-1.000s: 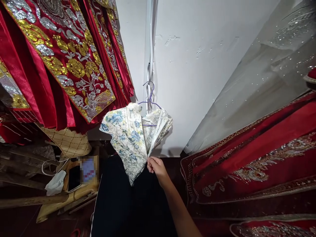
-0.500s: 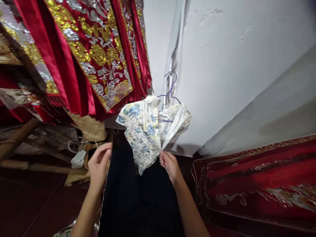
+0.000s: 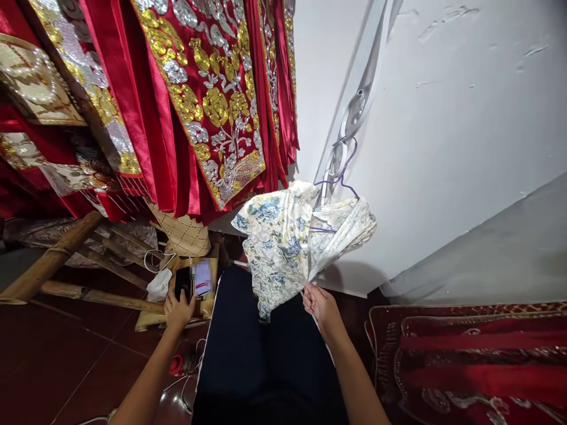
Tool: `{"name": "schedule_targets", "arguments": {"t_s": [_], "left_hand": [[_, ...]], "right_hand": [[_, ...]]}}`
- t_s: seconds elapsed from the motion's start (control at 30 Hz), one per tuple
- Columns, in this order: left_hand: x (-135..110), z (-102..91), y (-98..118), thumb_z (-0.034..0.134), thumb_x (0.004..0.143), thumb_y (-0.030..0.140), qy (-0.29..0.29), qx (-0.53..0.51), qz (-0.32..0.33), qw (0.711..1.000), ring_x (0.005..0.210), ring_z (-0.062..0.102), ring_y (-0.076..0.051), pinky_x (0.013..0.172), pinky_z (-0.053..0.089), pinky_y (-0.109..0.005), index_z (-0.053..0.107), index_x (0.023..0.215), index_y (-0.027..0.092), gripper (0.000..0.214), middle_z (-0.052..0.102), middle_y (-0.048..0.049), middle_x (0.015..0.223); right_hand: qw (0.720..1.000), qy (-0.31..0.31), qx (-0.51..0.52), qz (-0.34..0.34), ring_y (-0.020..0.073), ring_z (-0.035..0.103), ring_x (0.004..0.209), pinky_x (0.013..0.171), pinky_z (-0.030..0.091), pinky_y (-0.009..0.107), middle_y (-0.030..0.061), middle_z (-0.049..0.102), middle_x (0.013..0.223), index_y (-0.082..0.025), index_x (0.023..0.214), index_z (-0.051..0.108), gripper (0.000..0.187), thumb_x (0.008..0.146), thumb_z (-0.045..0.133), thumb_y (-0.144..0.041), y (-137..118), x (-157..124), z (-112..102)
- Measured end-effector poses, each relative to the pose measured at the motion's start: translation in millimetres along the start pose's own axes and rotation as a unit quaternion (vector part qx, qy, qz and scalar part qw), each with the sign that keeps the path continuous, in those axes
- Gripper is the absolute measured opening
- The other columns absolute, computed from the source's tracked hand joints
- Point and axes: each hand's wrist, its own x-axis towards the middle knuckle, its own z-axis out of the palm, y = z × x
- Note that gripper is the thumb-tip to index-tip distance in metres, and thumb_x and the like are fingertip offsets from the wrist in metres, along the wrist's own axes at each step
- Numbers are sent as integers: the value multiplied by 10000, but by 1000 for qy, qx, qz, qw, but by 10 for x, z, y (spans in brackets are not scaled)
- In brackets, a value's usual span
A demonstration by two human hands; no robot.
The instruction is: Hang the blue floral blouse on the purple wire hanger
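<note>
A white floral blouse (image 3: 279,248) with blue and yellow flowers hangs on a purple hanger (image 3: 348,168). My right hand (image 3: 322,307) pinches the blouse at the lower end of its front edge, the fingertips closed on the fabric. Down to the left, my left hand (image 3: 179,310) is spread over a small wooden stool (image 3: 207,307). Its fingertips reach the lower end of a dark, phone-like object (image 3: 183,280), and whether they touch it is unclear. Beside that lies a lit screen (image 3: 202,276), partly blurred out.
Red garments with gold and silver sequins (image 3: 217,106) hang at upper left. The hanger hooks onto a white strap (image 3: 354,112) along the white wall (image 3: 443,130). Bamboo poles (image 3: 101,298), a crumpled white tissue (image 3: 159,285) and cables are at left. Red embroidered cloth (image 3: 478,348) lies at right.
My left hand has moved down over the stool, its fingers spreading toward the dark object. My right hand keeps its pinch on the blouse. The view has shifted, and the stool top and lit screen show.
</note>
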Motion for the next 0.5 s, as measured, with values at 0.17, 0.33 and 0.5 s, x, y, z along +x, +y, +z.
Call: {"name": "schedule_targets", "arguments": {"t_s": [0.17, 0.33, 0.5], "left_hand": [[-166, 67, 60, 431, 911, 560, 23, -5, 13, 1000, 1507, 130, -426, 1195, 158, -559, 465, 1451, 71, 729, 127, -255, 1634], [-904, -185, 746, 417, 973, 471, 95, -214, 202, 951, 1458, 295, -322, 1183, 256, -526, 495, 1386, 175, 514, 390, -179, 1510], [-1806, -131, 1682, 478, 972, 310, -168, -394, 309, 849, 925, 656, -186, 880, 518, -354, 458, 1385, 242, 420, 678, -61, 1047]], "right_hand": [[1000, -2, -6, 7, 93, 335, 477, 462, 234, 251, -34, 413, 502, -189, 646, 538, 438, 743, 765, -551, -21, -64, -9], [999, -11, -17, -25, 103, 368, 540, 510, 280, 258, -19, 438, 569, -185, 666, 543, 409, 826, 709, -522, -33, -203, 38], [1000, -8, -4, -21, 99, 350, 512, 487, 242, 258, -30, 429, 542, -192, 685, 559, 410, 779, 743, -546, 14, -154, 121]]}}
